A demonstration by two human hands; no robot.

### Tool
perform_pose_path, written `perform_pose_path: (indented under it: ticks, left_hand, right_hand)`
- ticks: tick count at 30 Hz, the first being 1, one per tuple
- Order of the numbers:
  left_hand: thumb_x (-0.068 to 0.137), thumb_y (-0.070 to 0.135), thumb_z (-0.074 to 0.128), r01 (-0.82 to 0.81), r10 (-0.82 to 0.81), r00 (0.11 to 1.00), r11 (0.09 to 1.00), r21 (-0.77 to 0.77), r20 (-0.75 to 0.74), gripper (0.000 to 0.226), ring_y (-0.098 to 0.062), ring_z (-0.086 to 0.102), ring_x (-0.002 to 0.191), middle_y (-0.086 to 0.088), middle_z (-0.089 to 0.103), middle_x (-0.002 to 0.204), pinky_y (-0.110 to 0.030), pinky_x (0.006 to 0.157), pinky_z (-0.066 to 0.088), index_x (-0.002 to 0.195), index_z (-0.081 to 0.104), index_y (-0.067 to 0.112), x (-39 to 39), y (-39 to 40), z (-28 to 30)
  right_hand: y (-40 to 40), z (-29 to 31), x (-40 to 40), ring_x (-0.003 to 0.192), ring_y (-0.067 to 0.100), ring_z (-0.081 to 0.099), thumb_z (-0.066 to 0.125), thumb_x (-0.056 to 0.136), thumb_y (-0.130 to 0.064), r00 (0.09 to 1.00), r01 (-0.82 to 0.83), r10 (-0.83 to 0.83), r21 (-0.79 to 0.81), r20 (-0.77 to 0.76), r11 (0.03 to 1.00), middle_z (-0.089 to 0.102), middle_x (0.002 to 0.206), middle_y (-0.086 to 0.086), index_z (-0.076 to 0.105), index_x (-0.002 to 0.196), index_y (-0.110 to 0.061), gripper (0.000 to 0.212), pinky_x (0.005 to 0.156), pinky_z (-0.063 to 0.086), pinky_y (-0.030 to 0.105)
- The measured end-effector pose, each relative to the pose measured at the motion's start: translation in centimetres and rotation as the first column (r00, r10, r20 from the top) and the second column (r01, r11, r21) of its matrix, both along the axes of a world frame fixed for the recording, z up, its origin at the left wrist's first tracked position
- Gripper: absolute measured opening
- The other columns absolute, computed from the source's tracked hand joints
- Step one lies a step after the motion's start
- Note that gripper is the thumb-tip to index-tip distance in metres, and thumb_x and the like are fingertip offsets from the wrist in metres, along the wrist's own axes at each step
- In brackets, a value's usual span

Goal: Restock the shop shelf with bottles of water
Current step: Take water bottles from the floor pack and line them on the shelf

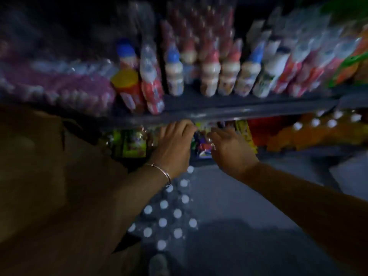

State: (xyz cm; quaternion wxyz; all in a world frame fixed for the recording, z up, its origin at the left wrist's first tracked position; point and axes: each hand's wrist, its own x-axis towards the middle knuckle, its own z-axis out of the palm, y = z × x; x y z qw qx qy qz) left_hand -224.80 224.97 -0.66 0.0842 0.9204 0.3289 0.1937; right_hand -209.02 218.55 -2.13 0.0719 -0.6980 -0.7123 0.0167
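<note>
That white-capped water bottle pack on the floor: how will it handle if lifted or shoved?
The pack of water bottles holds many bottles, so it is probably heavy. It looks film-wrapped, so likely slippery and saggy if lifted by one end. Sitting low and wide on the floor, it should slide rather than tip.

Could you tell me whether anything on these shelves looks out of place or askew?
The picture is blurred, but the yellow-capped red bottle and its neighbour seem to lean past the upper shelf's front edge.
</note>
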Motion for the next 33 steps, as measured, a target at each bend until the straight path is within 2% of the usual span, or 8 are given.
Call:
perform_pose_path:
  ticks: [3,5,11,15,18,26,30,33]
  left_hand:
    - [0.057,-0.007,0.068,-0.015,0.010,0.999,0.992,-0.122,-0.044,0.058,-0.027,0.047,0.108,-0.011,0.056,0.116,-0.029,0.085,0.022,0.113,0.058,0.010,-1.3,-1.3,-9.3]
    - [0.062,-0.004,0.062,-0.020,0.011,0.999,0.981,-0.193,-0.046,0.053,-0.025,0.046,0.108,-0.012,0.056,0.116,-0.030,0.083,0.021,0.113,0.058,0.010,-2.3,-2.4,-14.9]
    - [0.061,-0.001,0.060,0.004,-0.032,0.993,0.972,-0.235,-0.116,0.048,-0.026,0.051,0.096,-0.010,0.061,0.106,-0.033,0.080,0.028,0.107,0.059,0.012,-4.1,-5.3,-27.0]
    - [0.058,-0.003,0.067,0.037,-0.081,0.983,0.967,-0.252,-0.166,0.051,-0.030,0.059,0.094,-0.009,0.061,0.107,-0.031,0.080,0.027,0.107,0.060,0.011,-4.4,-6.3,-31.0]
    - [0.058,-0.006,0.065,0.040,-0.090,0.982,0.957,-0.286,-0.165,0.052,-0.032,0.059,0.096,-0.009,0.060,0.108,-0.031,0.081,0.025,0.107,0.060,0.010,-4.6,-6.7,-32.5]
    - [0.070,-0.004,0.054,0.050,-0.123,0.975,0.933,-0.356,-0.187,0.052,-0.027,0.048,0.111,-0.005,0.051,0.121,-0.031,0.087,0.023,0.119,0.054,0.014,-4.9,-6.8,-30.6]
    - [0.079,0.002,0.051,0.035,-0.214,0.921,0.879,-0.476,-0.326,0.057,-0.018,0.032,0.127,0.002,0.036,0.137,-0.029,0.098,0.022,0.132,0.039,0.021,-3.9,-5.9,-25.6]
    - [0.082,0.006,0.057,0.000,-0.260,0.902,0.800,-0.600,-0.346,0.051,-0.023,0.037,0.126,-0.004,0.038,0.136,-0.030,0.100,0.032,0.129,0.042,0.017,-2.5,-4.6,-20.0]
  right_hand:
    - [-2.0,-9.4,-2.1,0.117,0.033,0.047,0.057,0.083,-0.018,0.997,0.055,-0.066,-0.222,-0.041,0.973,0.051,0.134,0.011,0.050,0.130,-0.008,0.048,0.093,0.041,0.037]
    - [-3.8,-15.0,-3.4,0.128,0.028,0.038,0.055,0.089,-0.030,0.993,0.020,-0.064,-0.395,-0.099,0.918,0.038,0.145,0.006,0.035,0.141,-0.014,0.058,0.104,0.032,0.034]
    - [-8.5,-28.0,-6.7,0.127,0.028,0.038,0.067,0.080,-0.046,0.965,-0.120,-0.077,-0.688,-0.249,0.716,0.034,0.147,0.005,0.025,0.145,-0.016,0.083,0.104,0.036,0.034]
    - [-9.7,-32.9,-8.0,0.130,0.028,0.039,0.073,0.075,-0.044,0.956,-0.128,-0.117,-0.741,-0.269,0.660,0.036,0.147,0.004,0.024,0.146,-0.017,0.090,0.105,0.036,0.034]
    - [-9.9,-35.3,-8.7,0.125,0.027,0.047,0.072,0.077,-0.040,0.947,-0.080,-0.179,-0.736,-0.267,0.672,0.047,0.138,0.007,0.032,0.141,-0.019,0.079,0.100,0.041,0.034]
    - [-9.1,-33.0,-7.7,0.110,0.028,0.057,0.072,0.072,-0.040,0.923,0.007,-0.260,-0.662,-0.284,0.750,0.061,0.119,0.007,0.058,0.116,-0.024,0.049,0.083,0.044,0.028]
    - [-7.6,-25.9,-6.1,0.098,0.022,0.062,0.075,0.067,-0.038,0.908,-0.022,-0.244,-0.620,-0.341,0.784,0.067,0.105,0.001,0.065,0.096,-0.027,0.033,0.076,0.045,0.026]
    - [-5.8,-18.1,-4.8,0.092,0.018,0.063,0.077,0.067,-0.033,0.880,-0.086,-0.211,-0.580,-0.425,0.810,0.068,0.096,-0.001,0.067,0.087,-0.025,0.025,0.078,0.050,0.029]
